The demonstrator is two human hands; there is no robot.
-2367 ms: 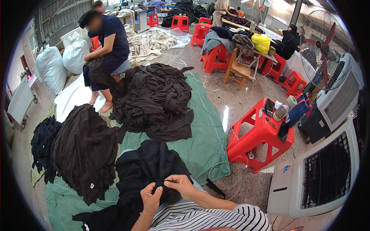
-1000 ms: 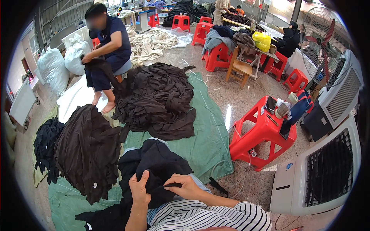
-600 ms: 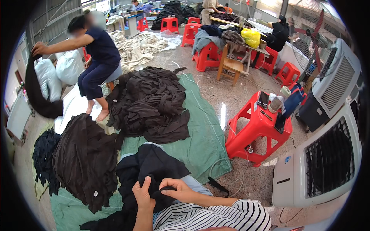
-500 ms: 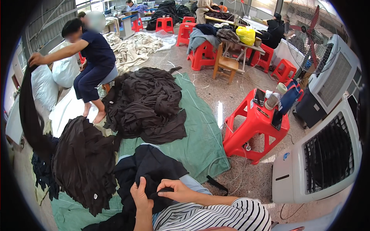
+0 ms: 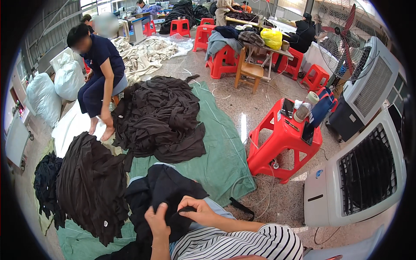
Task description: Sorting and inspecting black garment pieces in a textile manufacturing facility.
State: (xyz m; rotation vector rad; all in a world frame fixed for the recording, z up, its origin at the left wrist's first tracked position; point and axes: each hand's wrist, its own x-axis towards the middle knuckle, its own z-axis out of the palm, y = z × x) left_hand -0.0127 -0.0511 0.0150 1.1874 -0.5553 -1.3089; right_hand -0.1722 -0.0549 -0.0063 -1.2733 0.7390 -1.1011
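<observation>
A dark, nearly black garment (image 5: pixel 171 184) lies bunched across my lap. My left hand (image 5: pixel 157 220) is closed on its cloth, thumb up, with the fingers partly hidden in the folds. Just right of it, my right hand (image 5: pixel 196 211) pinches a narrow dark strip or edge of the same garment between thumb and fingers. Whether a small tool is in the right hand, I cannot make out. More dark cloth trails off my lap at the lower left.
Dark brown garment piles (image 5: pixel 160 117) lie on a green sheet (image 5: pixel 221 138). A seated co-worker (image 5: pixel 102 65) reaches down left of them. To my right stand a red stool (image 5: pixel 281 134) holding phones and a jar, and a white air cooler (image 5: pixel 355 173).
The co-worker has dropped the dark garment onto the left side and lowered an arm toward the pile. My hands remain close together on the cloth, with slight finger movement.
</observation>
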